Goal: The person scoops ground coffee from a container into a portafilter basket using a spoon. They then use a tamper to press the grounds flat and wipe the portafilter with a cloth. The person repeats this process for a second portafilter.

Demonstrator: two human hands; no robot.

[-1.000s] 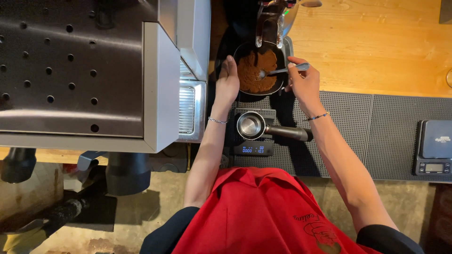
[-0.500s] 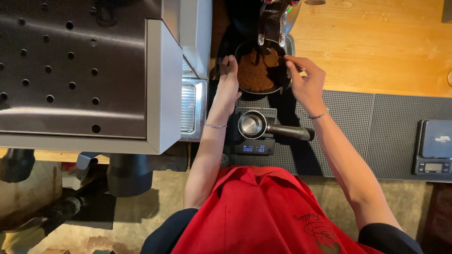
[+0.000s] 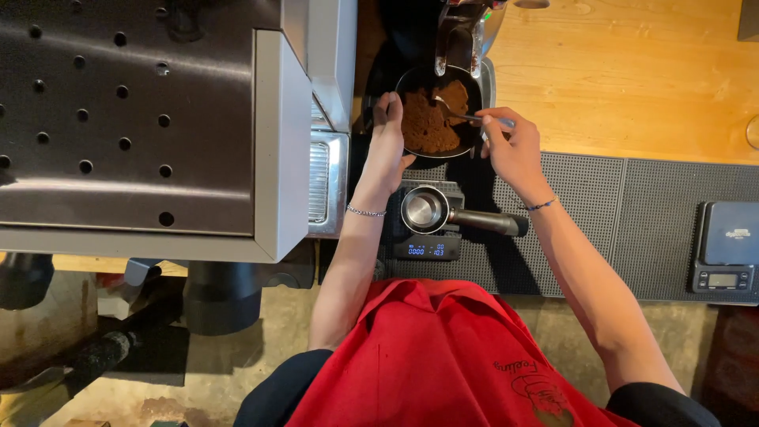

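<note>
A round black bowl (image 3: 411,83) full of brown coffee grounds (image 3: 427,126) sits under a grinder spout at the top middle. My left hand (image 3: 387,138) grips the bowl's left rim. My right hand (image 3: 510,146) holds a small metal spoon (image 3: 458,115) whose tip rests in the grounds. Just below the bowl, an empty steel portafilter (image 3: 427,209) with a black handle lies on a small black scale (image 3: 427,249) with a lit display.
A large steel espresso machine (image 3: 158,119) fills the left. A grey rubber mat (image 3: 632,221) covers the counter's front, with wooden counter (image 3: 632,71) behind. A second small scale (image 3: 727,249) stands at the right edge. The grinder (image 3: 462,28) rises above the bowl.
The spoon has moved from the bowl's right rim into the grounds. My left hand has stayed on the bowl's left rim.
</note>
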